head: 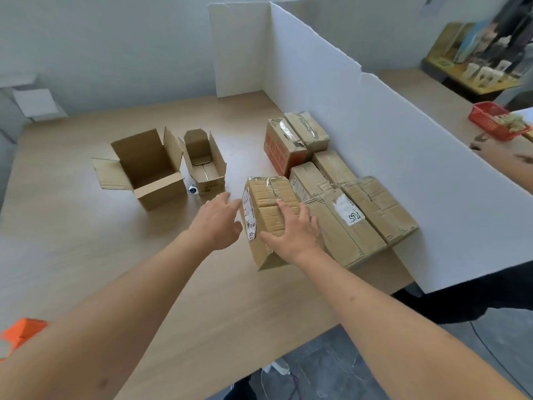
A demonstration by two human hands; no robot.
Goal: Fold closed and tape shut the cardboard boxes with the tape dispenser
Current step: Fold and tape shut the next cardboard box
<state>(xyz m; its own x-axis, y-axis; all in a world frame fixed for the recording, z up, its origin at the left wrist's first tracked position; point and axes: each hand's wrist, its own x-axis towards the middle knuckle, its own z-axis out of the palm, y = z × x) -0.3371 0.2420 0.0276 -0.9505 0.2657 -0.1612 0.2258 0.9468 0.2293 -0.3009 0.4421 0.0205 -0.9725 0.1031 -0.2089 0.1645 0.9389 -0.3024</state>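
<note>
Right hand [297, 229] flat on taped brown cardboard box [266, 217], fingers straight; left hand [217, 222] open just beside it. 2 open-flapped cardboard boxes [150, 168] farther back on wooden counter [86, 241].

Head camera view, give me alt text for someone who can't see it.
A person's right hand rests on a taped cardboard box at the edge of a group of sealed boxes beside a white divider, the left hand open next to it. Two open boxes stand further back on the wooden table.
</note>
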